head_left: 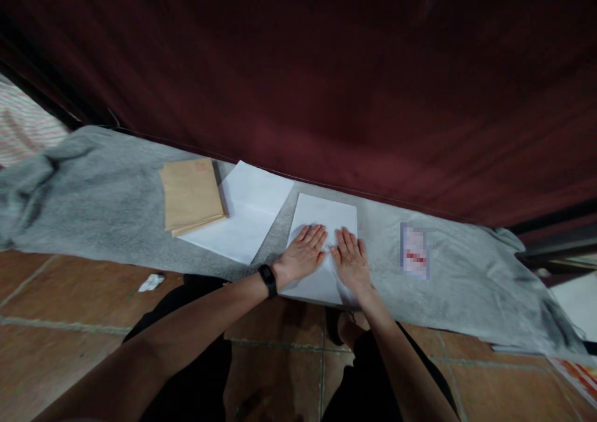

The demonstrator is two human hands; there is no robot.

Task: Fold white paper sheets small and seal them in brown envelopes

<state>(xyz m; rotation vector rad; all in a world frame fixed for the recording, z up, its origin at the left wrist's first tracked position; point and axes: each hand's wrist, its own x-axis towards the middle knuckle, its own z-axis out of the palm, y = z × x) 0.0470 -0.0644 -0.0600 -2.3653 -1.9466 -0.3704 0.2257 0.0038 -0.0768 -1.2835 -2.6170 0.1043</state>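
A white sheet of paper [321,207] lies on the grey cloth in front of me, its near edge by the front of the bench. My left hand [305,251] rests flat on the sheet's left part, fingers stretched out. On its right part lies my right hand [351,260], palm down with the fingers slightly spread. The two hands are a small gap apart, and neither grips anything. Left of them is another white paper [256,198] with a crease, partly under a stack of brown envelopes [192,192].
Grey cloth [112,192] covers the long narrow bench. A blurred-out small pack [415,252] sits to the right. Behind the bench hangs a dark red surface [298,86]. A crumpled white scrap [152,282] lies on the tiled floor [69,291].
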